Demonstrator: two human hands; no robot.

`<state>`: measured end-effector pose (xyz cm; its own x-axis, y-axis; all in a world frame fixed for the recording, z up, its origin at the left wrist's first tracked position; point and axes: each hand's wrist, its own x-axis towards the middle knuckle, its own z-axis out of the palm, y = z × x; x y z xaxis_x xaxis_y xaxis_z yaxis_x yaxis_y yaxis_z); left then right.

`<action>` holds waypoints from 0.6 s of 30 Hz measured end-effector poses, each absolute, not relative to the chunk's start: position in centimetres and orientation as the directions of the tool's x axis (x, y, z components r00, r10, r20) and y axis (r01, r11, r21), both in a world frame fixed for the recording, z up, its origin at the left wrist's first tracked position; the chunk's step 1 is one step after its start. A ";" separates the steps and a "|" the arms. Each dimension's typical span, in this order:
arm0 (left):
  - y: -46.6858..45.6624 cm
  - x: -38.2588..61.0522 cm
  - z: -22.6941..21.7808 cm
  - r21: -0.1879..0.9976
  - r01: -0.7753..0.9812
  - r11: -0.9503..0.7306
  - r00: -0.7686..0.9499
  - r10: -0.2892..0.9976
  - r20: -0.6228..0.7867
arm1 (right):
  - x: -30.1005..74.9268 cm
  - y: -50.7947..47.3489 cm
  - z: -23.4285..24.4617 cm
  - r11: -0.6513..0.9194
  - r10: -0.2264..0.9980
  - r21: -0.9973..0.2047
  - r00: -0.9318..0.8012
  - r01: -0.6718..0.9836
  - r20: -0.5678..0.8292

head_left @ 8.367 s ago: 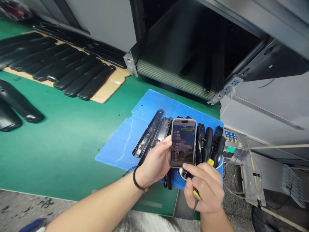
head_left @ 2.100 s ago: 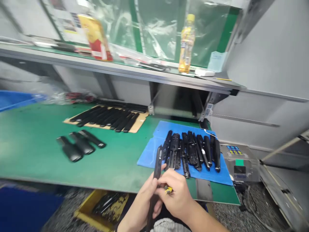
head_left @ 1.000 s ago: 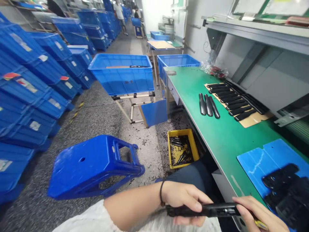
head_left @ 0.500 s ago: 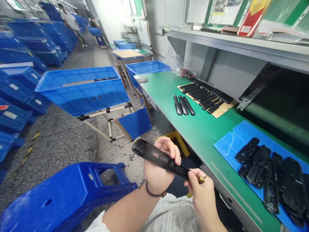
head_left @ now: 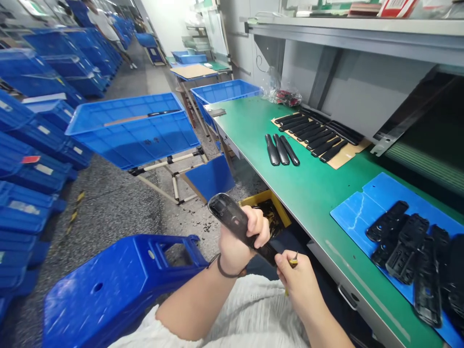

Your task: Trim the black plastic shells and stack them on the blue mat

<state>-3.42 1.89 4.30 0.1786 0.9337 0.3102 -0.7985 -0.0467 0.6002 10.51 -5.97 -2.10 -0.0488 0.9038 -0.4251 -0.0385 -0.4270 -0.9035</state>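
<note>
A long black plastic shell (head_left: 230, 215), hollow side up, slants across my lap below the bench edge. My left hand (head_left: 241, 241) wraps round its middle, fingers curled over the near side. At the shell's lower end, my right hand (head_left: 299, 278) is closed, thumb and finger against the tip. A small yellow tool with a pointed metal tip (head_left: 293, 261) pokes out of that hand; its kind is mostly hidden by the fingers. Three glossy black handle-shaped pieces (head_left: 279, 151) lie on the green bench top (head_left: 250, 125).
Several black shells (head_left: 409, 241) lie on a blue sheet (head_left: 350, 208) at right. More black pieces (head_left: 308, 133) line cardboard at the back. Under the bench edge is a yellow bin (head_left: 281, 208). A blue stool (head_left: 108, 280) and blue crate (head_left: 137, 135) stand left.
The shell has swung to a steeper slant, and my left fingers now curl more tightly over it. My right hand has shifted slightly left at its lower end. The view has turned slightly.
</note>
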 end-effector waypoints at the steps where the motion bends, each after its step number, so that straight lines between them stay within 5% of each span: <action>1: 1.9 -3.6 4.3 0.631 -0.771 -0.079 0.177 0.927 0.332 | 10.4 -5.9 -2.1 -0.432 0.901 -0.901 -0.058 -0.035 -0.430; 6: 2.6 -5.4 5.0 0.719 -0.687 -0.105 0.239 0.902 0.360 | 10.3 -5.5 -1.4 -0.402 0.915 -0.916 -0.053 -0.007 -0.401; 9: 4.1 -7.2 4.8 0.831 -0.550 -0.084 0.187 0.957 0.221 | 10.9 -4.9 -0.7 -0.151 0.989 -0.976 0.018 0.158 -0.150; 13: 6.0 -8.2 2.9 0.986 -0.156 -0.059 0.128 0.989 0.080 | 12.4 -3.4 -0.1 0.098 0.991 -0.832 0.023 0.546 0.132; 18: 5.0 -6.3 0.5 0.995 0.077 0.067 0.245 0.966 -0.084 | 14.5 -2.6 1.4 0.279 0.958 -0.717 -0.131 0.639 0.255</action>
<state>-6.34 5.03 0.47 0.2450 0.9659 -0.0836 0.0773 0.0665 0.9948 14.51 -2.64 1.45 -0.1315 0.9578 0.2554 0.6388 0.2789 -0.7170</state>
